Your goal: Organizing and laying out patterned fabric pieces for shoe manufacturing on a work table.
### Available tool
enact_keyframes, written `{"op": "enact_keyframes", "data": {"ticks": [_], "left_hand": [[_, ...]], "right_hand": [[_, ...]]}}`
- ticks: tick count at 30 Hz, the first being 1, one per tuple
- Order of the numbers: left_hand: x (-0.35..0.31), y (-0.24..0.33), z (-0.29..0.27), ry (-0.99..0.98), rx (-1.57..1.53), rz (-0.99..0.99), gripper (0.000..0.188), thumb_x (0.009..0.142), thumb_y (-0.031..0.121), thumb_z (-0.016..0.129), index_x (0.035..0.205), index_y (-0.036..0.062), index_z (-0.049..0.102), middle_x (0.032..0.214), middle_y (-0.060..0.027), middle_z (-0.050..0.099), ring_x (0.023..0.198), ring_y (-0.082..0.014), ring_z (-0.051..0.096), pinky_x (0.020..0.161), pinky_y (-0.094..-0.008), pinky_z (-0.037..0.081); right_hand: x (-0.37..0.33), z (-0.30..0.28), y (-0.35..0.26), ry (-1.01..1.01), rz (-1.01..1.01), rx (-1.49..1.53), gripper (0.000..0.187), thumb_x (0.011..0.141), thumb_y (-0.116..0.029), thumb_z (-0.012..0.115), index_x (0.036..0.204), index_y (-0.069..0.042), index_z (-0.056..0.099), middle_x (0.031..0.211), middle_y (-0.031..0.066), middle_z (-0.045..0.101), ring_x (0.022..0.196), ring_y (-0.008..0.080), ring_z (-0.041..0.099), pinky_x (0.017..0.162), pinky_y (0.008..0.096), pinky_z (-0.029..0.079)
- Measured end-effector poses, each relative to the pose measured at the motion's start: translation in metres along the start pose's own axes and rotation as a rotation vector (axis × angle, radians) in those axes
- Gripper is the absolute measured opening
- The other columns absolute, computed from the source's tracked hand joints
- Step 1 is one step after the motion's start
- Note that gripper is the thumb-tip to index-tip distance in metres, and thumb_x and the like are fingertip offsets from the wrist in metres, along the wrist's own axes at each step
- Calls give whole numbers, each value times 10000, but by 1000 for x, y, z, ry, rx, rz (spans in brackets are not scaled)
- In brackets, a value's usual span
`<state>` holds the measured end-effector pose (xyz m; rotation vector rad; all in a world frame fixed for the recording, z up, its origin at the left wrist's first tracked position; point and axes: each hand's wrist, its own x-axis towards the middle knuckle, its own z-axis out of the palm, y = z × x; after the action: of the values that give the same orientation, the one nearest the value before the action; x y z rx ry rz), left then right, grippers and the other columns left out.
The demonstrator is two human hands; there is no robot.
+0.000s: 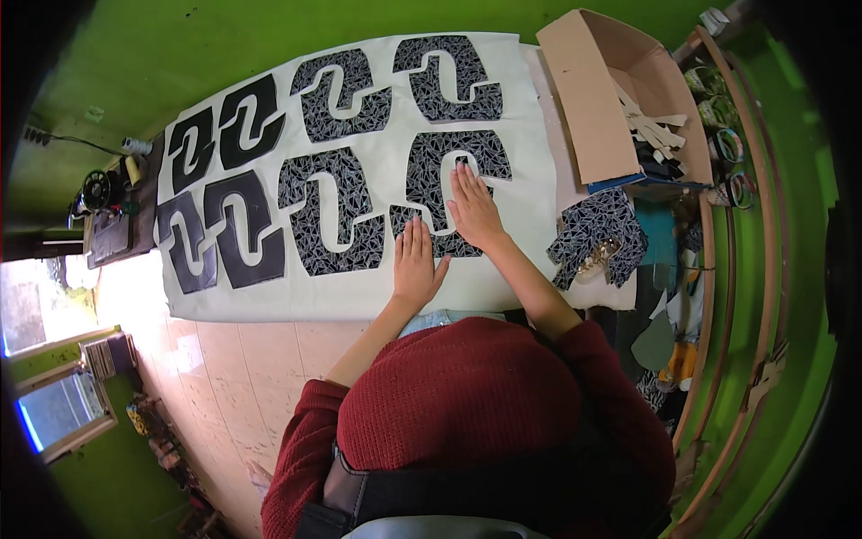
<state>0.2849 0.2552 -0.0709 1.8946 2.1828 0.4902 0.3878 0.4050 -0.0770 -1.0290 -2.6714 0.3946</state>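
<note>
2 hands press flat on a big cream cloth (539,216) spread across the green table (180,54). On the cloth lie 8 curvy cut-out shapes in 2 rows. The 4 on the person's left are plain black (224,193), and the other 4 are black with thin white lines.

The patterned piece (453,180) nearest the person is the one being touched. It looks thin, soft and light, so it may slide or wrinkle easily. I think it is best picked up gently by an edge or held down with flat palms.

The right hand (473,208) lies open on top of this piece, fingers spread. The left hand (417,262) lies open too, on the piece's lower edge and the cloth. Neither hand grips anything.

A cardboard box (593,99) sits at the right, with a small pile of patterned scraps (597,235) nearby.
</note>
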Motion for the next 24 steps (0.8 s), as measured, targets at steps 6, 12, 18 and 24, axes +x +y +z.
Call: {"op": "enact_keyframes", "data": {"ticks": [6, 12, 18, 24], "left_hand": [[-1, -1, 3, 12, 6, -3, 734, 859, 400, 469, 1353, -85, 223, 1435, -231, 200, 1339, -351, 179, 1078, -453, 149], [-1, 0, 5, 5, 40, -9, 732, 865, 411, 437, 1361, -79, 214, 1442, -224, 189, 1347, -340, 161, 1083, -449, 124], [0, -5, 3, -46, -65, 11, 746, 881, 399, 409, 1378, -84, 131, 1452, -248, 126, 1359, -364, 95, 1086, -478, 85], [-19, -14, -17, -134, -27, 176, 678, 899, 372, 404, 1384, -45, 180, 1459, -209, 152, 1364, -351, 94, 1087, -492, 70]], "right_hand": [[-11, -2, -18, 24, 99, -35, 532, 935, -244, 327, 1369, 47, 227, 1444, 196, 215, 1353, 279, 193, 1107, 392, 149], [-25, 11, -24, 85, 157, -13, 519, 931, -224, 328, 1359, 56, 246, 1428, 201, 251, 1343, 278, 220, 1107, 388, 158], [-20, 9, -25, 114, 147, -56, 496, 933, -233, 333, 1348, 36, 295, 1415, 183, 293, 1336, 275, 240, 1101, 399, 171], [-46, -5, -40, 102, 283, -93, 471, 913, -223, 383, 1314, 23, 365, 1383, 191, 350, 1312, 299, 287, 1079, 450, 188]]}}
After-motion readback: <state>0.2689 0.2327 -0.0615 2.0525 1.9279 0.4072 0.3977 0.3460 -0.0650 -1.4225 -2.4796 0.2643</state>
